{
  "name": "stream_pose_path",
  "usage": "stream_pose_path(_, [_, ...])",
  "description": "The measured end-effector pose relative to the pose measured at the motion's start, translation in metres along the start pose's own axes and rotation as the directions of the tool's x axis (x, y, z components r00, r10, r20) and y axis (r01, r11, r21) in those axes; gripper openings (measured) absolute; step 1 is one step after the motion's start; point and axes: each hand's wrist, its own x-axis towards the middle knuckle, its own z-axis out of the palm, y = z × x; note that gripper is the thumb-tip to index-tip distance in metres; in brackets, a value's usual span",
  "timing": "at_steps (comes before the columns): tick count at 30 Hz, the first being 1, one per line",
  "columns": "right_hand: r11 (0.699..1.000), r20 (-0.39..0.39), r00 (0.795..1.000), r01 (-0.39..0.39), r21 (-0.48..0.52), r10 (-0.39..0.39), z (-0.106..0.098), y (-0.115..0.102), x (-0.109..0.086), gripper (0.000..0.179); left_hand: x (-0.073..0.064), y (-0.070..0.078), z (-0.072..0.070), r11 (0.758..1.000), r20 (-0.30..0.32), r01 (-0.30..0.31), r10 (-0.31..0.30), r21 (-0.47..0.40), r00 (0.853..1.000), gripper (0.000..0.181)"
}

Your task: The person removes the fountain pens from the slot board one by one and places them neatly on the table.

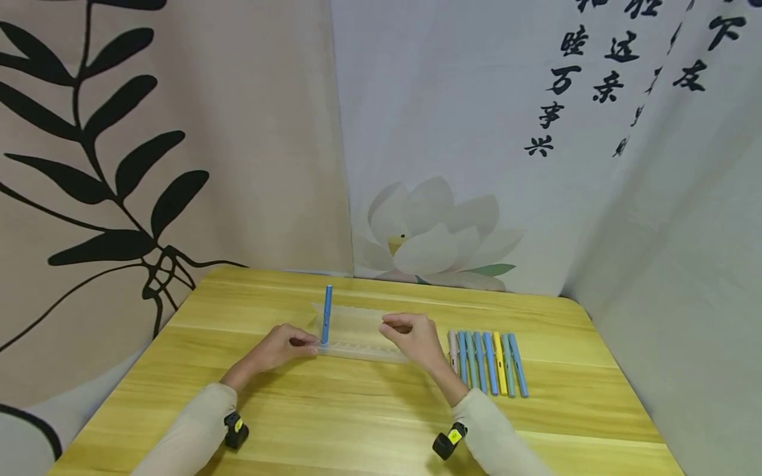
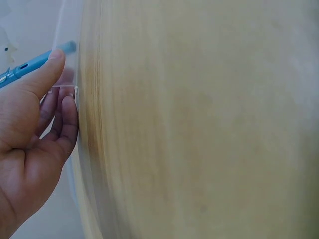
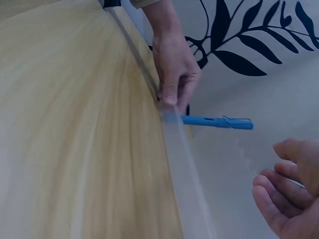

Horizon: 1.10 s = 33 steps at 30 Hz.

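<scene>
A clear plastic pen stand lies near the middle of the table, with a row of slots along its front. One blue pen stands upright in its left end. My left hand pinches that end; in the left wrist view, its thumb lies against the clear plastic beside the pen. Over the stand's right part is my right hand, with nothing between its fingers. The right wrist view shows those fingers loosely bent and apart from the upright pen.
Right of the stand, several capped pens lie side by side in a row, among them a yellow pen, blue ones and green ones. The wooden table meets a printed curtain at its back edge.
</scene>
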Motion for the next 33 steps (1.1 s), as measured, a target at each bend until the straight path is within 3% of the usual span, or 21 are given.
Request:
stream_pose_path(8, [0.999,0.059,0.998,0.036,-0.006,-0.036,0.028,-0.004,0.009,0.024,-0.001,0.0,0.0,1.0,0.007,0.008,-0.008,-0.011,1.0,0.029])
stream_pose_path(16, [0.999,0.043,0.999,-0.003,-0.042,0.005,0.056,-0.006,0.023,0.026,-0.001,0.002,0.0,1.0,-0.005,-0.01,0.01,0.011,1.0,0.028])
stream_pose_path(24, [1.0,0.064,0.998,-0.012,0.003,0.012,0.076,-0.008,0.036,0.027,0.001,-0.001,0.001,1.0,0.0,0.006,-0.006,-0.005,1.0,0.029])
stream_pose_path(33, [0.999,0.049,0.998,-0.032,0.042,0.03,0.097,-0.006,0.045,0.025,0.0,0.002,-0.001,0.999,0.012,-0.019,0.019,-0.034,1.0,0.03])
